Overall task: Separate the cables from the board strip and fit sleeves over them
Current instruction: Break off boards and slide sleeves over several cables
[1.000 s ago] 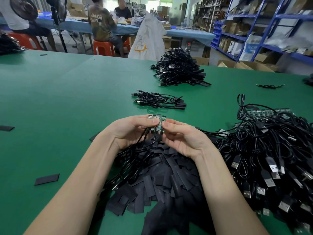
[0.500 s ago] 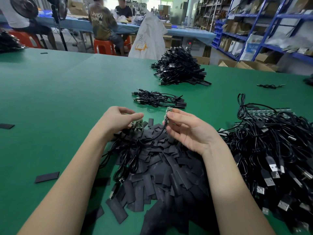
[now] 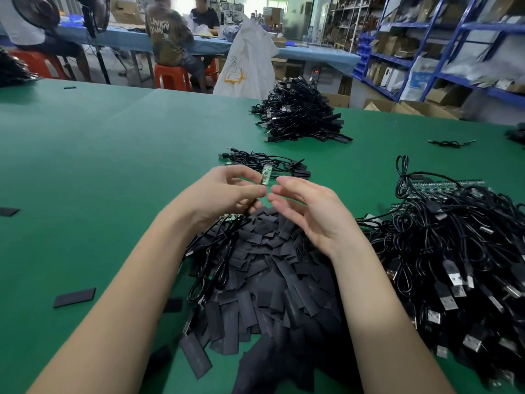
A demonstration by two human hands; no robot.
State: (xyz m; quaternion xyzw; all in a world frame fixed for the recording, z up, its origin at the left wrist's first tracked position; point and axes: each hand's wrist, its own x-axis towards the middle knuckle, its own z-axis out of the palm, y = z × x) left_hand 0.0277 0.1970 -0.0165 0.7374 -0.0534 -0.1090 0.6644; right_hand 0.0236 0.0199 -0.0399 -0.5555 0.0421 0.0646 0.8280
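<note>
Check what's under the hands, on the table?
A heap of flat black sleeves lies under both hands, with loose black cables draped over its left edge. The forearms cover part of the heap, and the table beneath it is hidden.

A small electronics assembly workshop, with storage in the same room. A wide green work table (image 3: 85, 166) carries heaps of black USB cables (image 3: 460, 251), a mound of flat black sleeves (image 3: 270, 280) and finished cable bundles (image 3: 298, 118) farther back. Behind it, workers (image 3: 170, 38) sit on orange plastic stools (image 3: 172, 76) at a long blue bench (image 3: 312, 54). Blue steel shelving (image 3: 443, 38) along the right wall is stacked with cardboard cartons and packaged goods, and more open cartons (image 3: 412, 108) stand on the floor. A standing fan (image 3: 93, 15) and a white plastic sack (image 3: 250, 61) sit between the tables.
</note>
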